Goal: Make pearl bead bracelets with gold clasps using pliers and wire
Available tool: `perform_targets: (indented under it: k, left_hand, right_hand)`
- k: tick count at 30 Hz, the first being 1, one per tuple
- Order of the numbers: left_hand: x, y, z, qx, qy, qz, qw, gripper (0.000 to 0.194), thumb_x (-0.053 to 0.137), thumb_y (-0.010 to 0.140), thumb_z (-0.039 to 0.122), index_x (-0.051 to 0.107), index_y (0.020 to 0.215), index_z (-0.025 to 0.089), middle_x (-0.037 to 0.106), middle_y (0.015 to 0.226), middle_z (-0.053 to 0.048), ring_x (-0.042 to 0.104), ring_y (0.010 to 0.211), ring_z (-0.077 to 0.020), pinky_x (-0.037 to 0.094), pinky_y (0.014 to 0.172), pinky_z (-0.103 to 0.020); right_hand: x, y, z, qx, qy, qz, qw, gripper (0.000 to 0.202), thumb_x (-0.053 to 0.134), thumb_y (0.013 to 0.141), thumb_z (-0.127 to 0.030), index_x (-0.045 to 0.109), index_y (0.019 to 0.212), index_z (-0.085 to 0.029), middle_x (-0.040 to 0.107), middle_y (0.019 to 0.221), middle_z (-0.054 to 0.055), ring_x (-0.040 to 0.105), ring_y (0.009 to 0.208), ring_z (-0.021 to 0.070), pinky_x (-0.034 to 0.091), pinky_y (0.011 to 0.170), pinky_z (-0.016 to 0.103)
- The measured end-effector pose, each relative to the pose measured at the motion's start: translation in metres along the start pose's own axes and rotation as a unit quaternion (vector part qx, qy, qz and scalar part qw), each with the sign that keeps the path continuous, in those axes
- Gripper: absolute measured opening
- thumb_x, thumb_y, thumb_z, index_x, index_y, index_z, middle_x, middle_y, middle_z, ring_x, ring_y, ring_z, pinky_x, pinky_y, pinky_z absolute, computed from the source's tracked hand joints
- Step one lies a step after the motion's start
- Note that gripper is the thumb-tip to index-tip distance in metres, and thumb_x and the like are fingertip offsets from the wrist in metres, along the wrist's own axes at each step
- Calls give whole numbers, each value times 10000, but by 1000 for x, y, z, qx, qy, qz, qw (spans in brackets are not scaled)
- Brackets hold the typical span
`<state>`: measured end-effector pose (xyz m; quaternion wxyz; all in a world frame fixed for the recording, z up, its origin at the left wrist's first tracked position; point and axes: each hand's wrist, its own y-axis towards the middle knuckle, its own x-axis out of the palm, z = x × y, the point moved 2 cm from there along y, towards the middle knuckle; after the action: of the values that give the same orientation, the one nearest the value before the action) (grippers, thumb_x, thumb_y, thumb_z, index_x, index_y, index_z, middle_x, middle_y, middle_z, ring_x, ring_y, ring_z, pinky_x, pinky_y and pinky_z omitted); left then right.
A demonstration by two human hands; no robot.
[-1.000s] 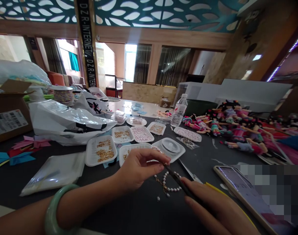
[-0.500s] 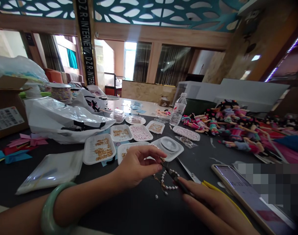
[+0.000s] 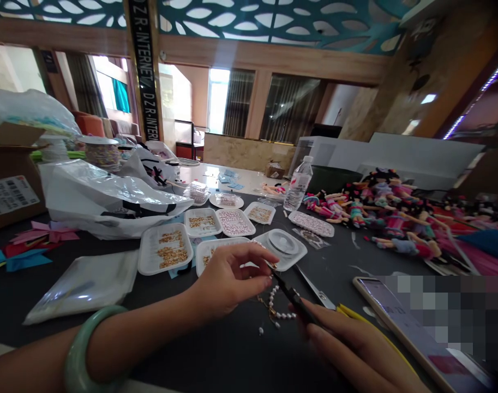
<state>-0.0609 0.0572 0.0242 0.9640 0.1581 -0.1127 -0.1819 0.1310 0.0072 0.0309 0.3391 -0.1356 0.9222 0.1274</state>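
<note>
My left hand [image 3: 232, 278], a green bangle [image 3: 77, 349] on its wrist, pinches a small gold-coloured piece [image 3: 274, 266] between thumb and fingers. My right hand [image 3: 351, 338] is wrapped around dark slim-nosed pliers [image 3: 294, 299], whose tip reaches that gold piece. Whether the jaws bite on it cannot be made out. Beneath the pliers is a white bead bracelet [image 3: 272, 305] with gold parts and small dangling beads, partly covered by the tool. A yellow strip [image 3: 379, 330] shows along the back of my right hand; it may be a handle.
White trays of gold parts [image 3: 142, 256] and pale pink beads [image 3: 220, 229] stand beyond my hands. Scissors [image 3: 320, 292] and a phone [image 3: 379, 300] lie to the right. A water bottle [image 3: 298, 185], a pile of dolls [image 3: 396, 213] and a clear plastic bag [image 3: 85, 284] surround them.
The pliers and my right hand have shifted very slightly. My left hand keeps its pinch in nearly the same place.
</note>
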Motion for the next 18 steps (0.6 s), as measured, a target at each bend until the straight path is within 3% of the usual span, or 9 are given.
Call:
perform_targets:
  k: [3, 7, 11, 14, 18]
  left_hand:
    - [0, 0, 0, -10, -1, 2, 1000, 245, 694, 683, 37, 687, 888, 170, 606, 811, 8, 571, 764, -84, 497, 737, -221]
    - [0, -2, 1, -8, -1, 11, 1000, 230, 705, 675, 46, 690, 869, 168, 601, 792, 9, 565, 752, -83, 503, 727, -215]
    - [1, -3, 1, -1, -7, 21, 1000, 212, 701, 674, 41, 692, 844, 168, 593, 785, 10, 558, 754, -83, 505, 736, -218]
    - [1, -3, 0, -4, -8, 21, 1000, 209, 704, 673, 43, 693, 840, 169, 594, 785, 8, 558, 751, -87, 511, 733, -226]
    - [1, -3, 0, -5, -5, 27, 1000, 215, 708, 675, 47, 695, 846, 176, 600, 778, 10, 565, 750, -89, 514, 725, -224]
  right_hand:
    - [-1, 1, 1, 23, 13, 8, 1000, 327, 524, 823, -416, 727, 1057, -312, 743, 915, 12, 669, 894, 243, 505, 787, 298]
    - [-1, 3, 3, 21, 18, -57, 998, 340, 485, 860, -429, 708, 1090, -319, 725, 866, 17, 658, 833, 232, 495, 772, 300]
    - [1, 4, 7, 58, 64, -99, 991, 373, 461, 872, -481, 691, 1097, -292, 683, 790, 36, 612, 706, 212, 475, 613, 287]
    - [4, 2, 10, 98, 120, -121, 980, 366, 471, 865, -524, 704, 883, -242, 570, 631, 6, 491, 561, 144, 375, 496, 247]
    - [6, 2, 11, 108, 169, -162, 966, 437, 447, 888, -525, 579, 634, -195, 501, 588, -19, 409, 547, 109, 301, 499, 247]
